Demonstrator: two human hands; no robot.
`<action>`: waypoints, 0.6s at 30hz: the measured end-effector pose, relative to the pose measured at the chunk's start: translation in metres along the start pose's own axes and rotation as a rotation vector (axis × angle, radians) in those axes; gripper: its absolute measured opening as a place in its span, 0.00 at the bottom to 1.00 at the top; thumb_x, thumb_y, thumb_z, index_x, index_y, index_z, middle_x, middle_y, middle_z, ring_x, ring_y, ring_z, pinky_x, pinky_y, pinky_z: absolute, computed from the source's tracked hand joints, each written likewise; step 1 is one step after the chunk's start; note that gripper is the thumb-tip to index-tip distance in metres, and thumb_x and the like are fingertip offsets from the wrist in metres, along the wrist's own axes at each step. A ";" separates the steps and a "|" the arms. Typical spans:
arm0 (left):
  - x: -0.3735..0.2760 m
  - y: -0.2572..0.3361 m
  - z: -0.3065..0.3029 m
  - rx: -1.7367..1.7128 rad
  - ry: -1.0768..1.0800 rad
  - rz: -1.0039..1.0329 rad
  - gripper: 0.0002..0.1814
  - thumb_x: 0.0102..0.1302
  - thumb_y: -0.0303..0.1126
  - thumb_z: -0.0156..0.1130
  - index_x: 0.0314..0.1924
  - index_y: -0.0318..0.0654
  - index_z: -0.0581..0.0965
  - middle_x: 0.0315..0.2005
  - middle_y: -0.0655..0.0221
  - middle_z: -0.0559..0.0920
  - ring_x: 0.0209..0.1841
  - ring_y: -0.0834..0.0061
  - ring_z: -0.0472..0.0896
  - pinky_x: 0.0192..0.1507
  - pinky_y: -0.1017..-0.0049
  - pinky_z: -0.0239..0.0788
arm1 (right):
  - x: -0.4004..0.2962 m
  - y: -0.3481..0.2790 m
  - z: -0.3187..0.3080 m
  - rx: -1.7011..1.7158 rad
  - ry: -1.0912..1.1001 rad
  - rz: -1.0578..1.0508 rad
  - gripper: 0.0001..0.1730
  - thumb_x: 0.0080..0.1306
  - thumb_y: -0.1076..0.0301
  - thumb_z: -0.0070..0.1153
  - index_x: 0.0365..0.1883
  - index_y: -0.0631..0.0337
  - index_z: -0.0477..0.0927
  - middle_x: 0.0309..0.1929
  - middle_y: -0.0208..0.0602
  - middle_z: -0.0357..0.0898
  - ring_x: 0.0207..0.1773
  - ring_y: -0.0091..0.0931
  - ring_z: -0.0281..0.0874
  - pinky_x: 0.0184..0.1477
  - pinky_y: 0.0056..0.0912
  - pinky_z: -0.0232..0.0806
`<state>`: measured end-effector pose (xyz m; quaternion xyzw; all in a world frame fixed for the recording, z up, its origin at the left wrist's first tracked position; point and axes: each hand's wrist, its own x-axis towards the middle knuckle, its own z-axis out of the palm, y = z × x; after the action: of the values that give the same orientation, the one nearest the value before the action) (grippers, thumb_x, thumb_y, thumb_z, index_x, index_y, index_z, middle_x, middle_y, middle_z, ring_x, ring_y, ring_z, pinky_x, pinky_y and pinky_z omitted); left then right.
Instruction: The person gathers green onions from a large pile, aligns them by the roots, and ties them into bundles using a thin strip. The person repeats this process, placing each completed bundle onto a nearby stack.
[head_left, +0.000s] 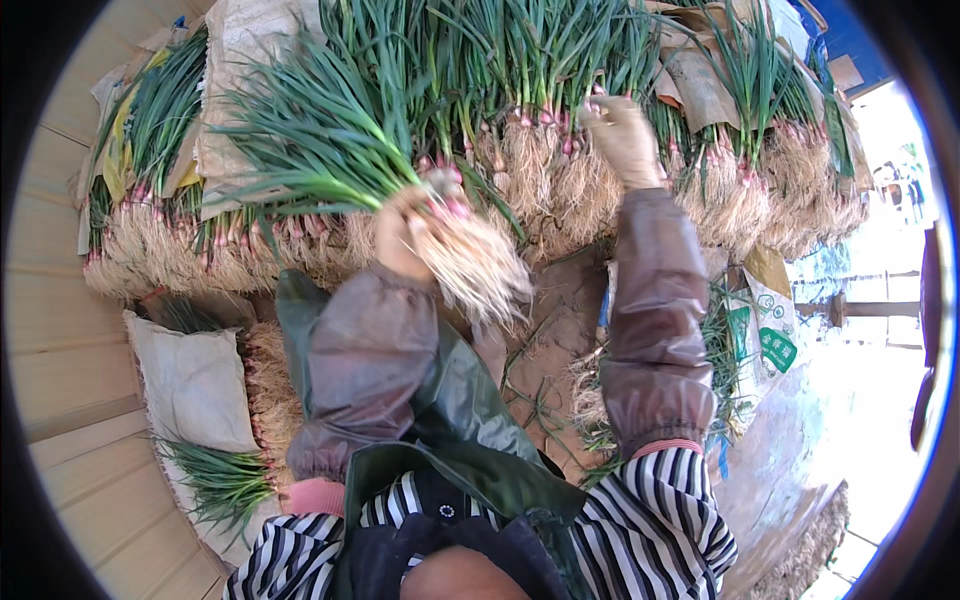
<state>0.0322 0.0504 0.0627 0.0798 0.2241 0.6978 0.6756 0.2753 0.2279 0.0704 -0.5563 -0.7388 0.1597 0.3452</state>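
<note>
My left hand (399, 232) is closed around a bunch of green onions (457, 217), its leaves pointing to the upper left and its pale roots hanging to the lower right. My right hand (621, 139), a little blurred, is at the stems of the long pile of green onions (529, 165) in front of me. Its fingers are bent at the reddish bulbs; whether they grip a stem cannot be told. The pile lies with its leaves away from me and its roots towards me. Brown sleeve covers are on both forearms.
A white woven sack (199, 382) lies at the left beside more onions (225, 476). Cut leaves are scattered over the brown ground (551, 352). Right of my right forearm is a printed plastic bag (769, 330). A wooden plank wall (75, 360) stands at the far left.
</note>
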 end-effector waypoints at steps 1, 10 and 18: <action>0.000 -0.013 -0.014 0.022 0.159 -0.057 0.14 0.52 0.26 0.53 0.39 0.26 0.73 0.34 0.57 0.79 0.33 0.65 0.78 0.39 0.65 0.74 | -0.002 -0.010 0.021 -0.016 -0.040 0.003 0.28 0.54 0.44 0.57 0.42 0.57 0.79 0.45 0.46 0.75 0.48 0.36 0.74 0.50 0.33 0.65; -0.021 -0.027 -0.033 -0.015 0.246 -0.086 0.12 0.54 0.25 0.52 0.39 0.27 0.73 0.35 0.54 0.79 0.31 0.62 0.79 0.34 0.61 0.75 | 0.000 -0.057 0.035 0.030 -0.140 0.317 0.10 0.54 0.61 0.58 0.26 0.58 0.76 0.30 0.40 0.75 0.36 0.28 0.72 0.36 0.36 0.66; -0.043 -0.030 -0.035 0.024 0.044 -0.119 0.16 0.53 0.30 0.54 0.41 0.27 0.71 0.36 0.52 0.78 0.30 0.60 0.78 0.35 0.59 0.75 | -0.083 -0.084 0.005 1.028 -0.212 0.299 0.12 0.63 0.71 0.49 0.44 0.66 0.74 0.32 0.31 0.76 0.34 0.19 0.72 0.38 0.19 0.65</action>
<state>0.0477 0.0010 0.0273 0.0593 0.2518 0.6553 0.7097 0.2239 0.1234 0.0919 -0.3957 -0.5090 0.6030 0.4698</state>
